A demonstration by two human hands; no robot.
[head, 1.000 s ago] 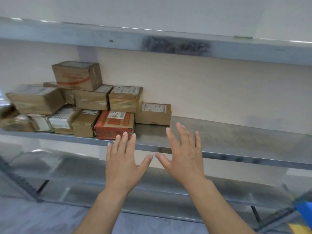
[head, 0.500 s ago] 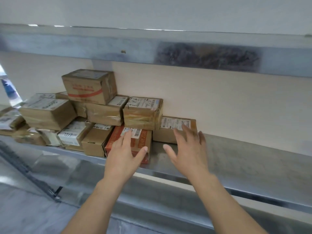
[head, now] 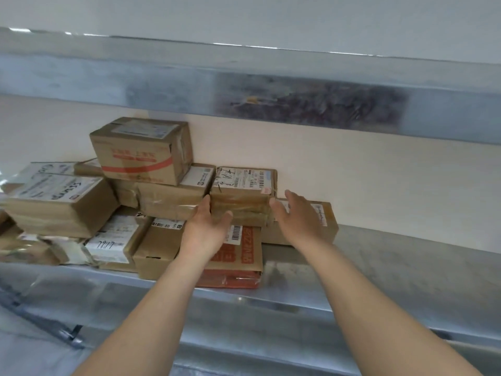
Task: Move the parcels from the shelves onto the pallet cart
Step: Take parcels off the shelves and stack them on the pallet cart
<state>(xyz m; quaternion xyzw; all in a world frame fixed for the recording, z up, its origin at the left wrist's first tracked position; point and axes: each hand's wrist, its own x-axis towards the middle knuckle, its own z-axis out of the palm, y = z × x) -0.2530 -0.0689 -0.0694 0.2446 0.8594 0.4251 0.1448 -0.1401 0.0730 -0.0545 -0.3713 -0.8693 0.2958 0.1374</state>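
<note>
My left hand (head: 208, 226) and right hand (head: 298, 215) flank the taped parcel (head: 242, 198), spread, gripping nothing yet. Flanking lets me squeeze-lift it.

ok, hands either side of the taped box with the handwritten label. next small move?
Left hand and right hand flank the taped box, fingers open, nothing on top. I'd probably close both on its sides and lift it off.

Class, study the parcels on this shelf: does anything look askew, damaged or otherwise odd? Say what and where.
Nothing looks broken, only untidy. The large parcel at left sits tilted on those beneath, and the red parcel at the front edge has wrinkled wrapping. The upper shelf beam carries a dark scuffed patch.
</note>
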